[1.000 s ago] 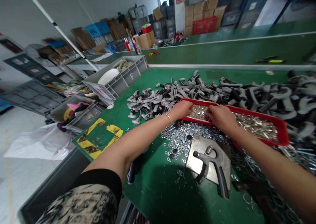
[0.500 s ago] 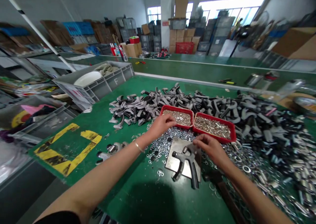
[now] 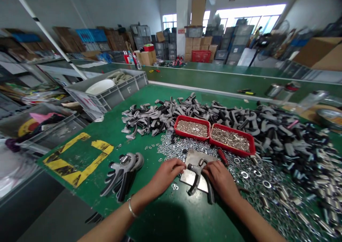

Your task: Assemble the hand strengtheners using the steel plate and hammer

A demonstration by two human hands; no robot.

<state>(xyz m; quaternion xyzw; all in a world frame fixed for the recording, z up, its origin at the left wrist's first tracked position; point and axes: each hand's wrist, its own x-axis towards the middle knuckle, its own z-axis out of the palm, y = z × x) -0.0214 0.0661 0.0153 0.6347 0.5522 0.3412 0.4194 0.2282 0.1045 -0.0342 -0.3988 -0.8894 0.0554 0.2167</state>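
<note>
Both hands have dropped toward the steel plate since half a second ago — left hand (image 3: 166,174) is down from the left red tray, right hand (image 3: 220,180) has come in from the plate's upper right corner onto the grip. Grip = grey and black two-handled hand exerciser with a coiled metal spring (image 3: 197,170), lying on the square bare-steel plate (image 3: 192,156), handles pointing toward the wearer and running past the plate's near edge. Hands are apart, one each side of it. Left: thumb and index tips drawn close together just beside the grip's black knob; can't tell if a small part is pinched there. Right: fingers bent over the top of the right-hand handle, near the spring; can't tell whether they're clamped on it. Behind the plate: loose heap of small silvery washers (image 3: 173,146), then two red plastic trays end to end — left one (image 3: 191,136) with tiny metal parts, right one (image 3: 229,148) with metal pins. Red-handled tool (image 3: 222,157) just right of the plate. Larger pile of grey and black handles (image 3: 155,115) behind the trays. Several similar grips (image 3: 123,174) stacked left of the left hand, on the green tabletop (image 3: 160,91).
</note>
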